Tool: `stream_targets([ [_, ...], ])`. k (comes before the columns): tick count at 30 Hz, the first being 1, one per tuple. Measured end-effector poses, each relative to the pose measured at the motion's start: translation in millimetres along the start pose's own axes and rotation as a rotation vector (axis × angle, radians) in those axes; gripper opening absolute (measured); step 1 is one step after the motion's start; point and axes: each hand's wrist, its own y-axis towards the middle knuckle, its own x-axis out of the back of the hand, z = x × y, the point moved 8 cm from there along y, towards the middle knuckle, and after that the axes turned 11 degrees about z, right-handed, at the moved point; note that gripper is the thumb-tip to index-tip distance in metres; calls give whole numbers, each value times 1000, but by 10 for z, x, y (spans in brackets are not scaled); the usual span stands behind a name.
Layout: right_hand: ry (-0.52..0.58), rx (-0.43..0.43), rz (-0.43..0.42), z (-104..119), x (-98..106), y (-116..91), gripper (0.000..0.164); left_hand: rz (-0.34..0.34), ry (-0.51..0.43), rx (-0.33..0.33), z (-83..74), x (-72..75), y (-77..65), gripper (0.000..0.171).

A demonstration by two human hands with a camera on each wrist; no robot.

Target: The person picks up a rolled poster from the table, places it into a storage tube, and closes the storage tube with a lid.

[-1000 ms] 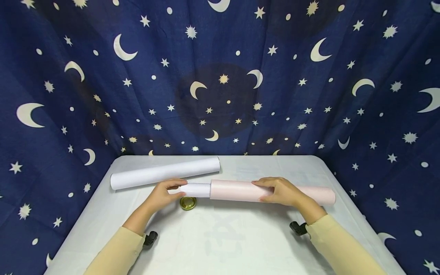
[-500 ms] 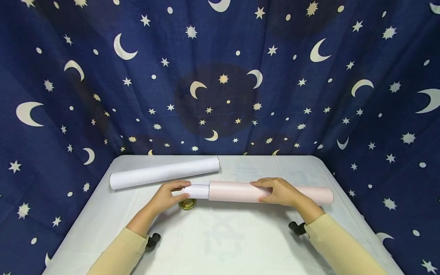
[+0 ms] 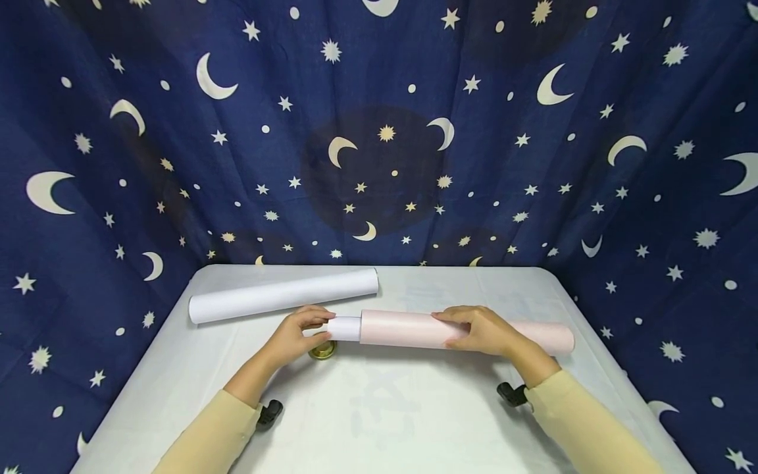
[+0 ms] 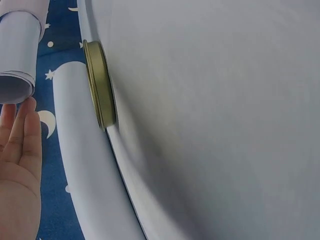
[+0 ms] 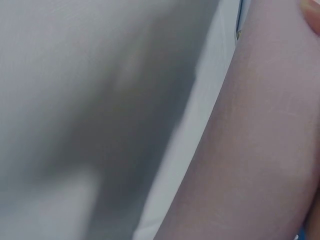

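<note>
Pinched lightly at its free end, the inner white paper roll (image 3: 343, 328) sits between the thumb and fingertips of the left hand (image 3: 294, 337), whose fingers curl around the tip where it sticks out of the pink tube. In the left wrist view the roll's open end (image 4: 17, 55) shows its layered edges, and the fingers (image 4: 22, 132) there lie nearly straight, just below that end and touching or almost touching it. Just under this hand, on the near side, a round brass-coloured lid (image 3: 322, 350) lies flat on the white tablecloth (image 3: 379, 415); the wrist view shows its rim (image 4: 100, 85) edge-on against the cloth. Behind the left hand, well apart from it, a second white paper roll (image 3: 283, 295) lies loose on the table, slanting slightly up to the right.

Right of the pinch, the white roll disappears into the pink paper tube (image 3: 403, 328), only a short stub of it showing. The tube runs level across the table, and the right hand (image 3: 482, 330) wraps over its top past the middle, fingers curled round it and thumb on the near side. In the right wrist view the tube's pink surface (image 5: 250, 150) fills the frame close up. Beyond this hand the tube's far end (image 3: 556, 336) reaches toward the table's right edge.
</note>
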Motion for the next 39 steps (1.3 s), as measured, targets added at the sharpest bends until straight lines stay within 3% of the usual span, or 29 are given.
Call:
stream_targets([
  [15,-2,11,-10,30,-21,14,61,10,-54,14,-23,-181,123,36],
  [23,9,-12,-6,37,-26,-5,61,26,-67,54,-27,-258,158,36],
  [28,-4,-6,-16,48,1,-3,61,21,-19,66,-64,-295,201,35],
  [39,-4,9,-31,82,22,14,60,27,49,6,-136,-353,253,33],
])
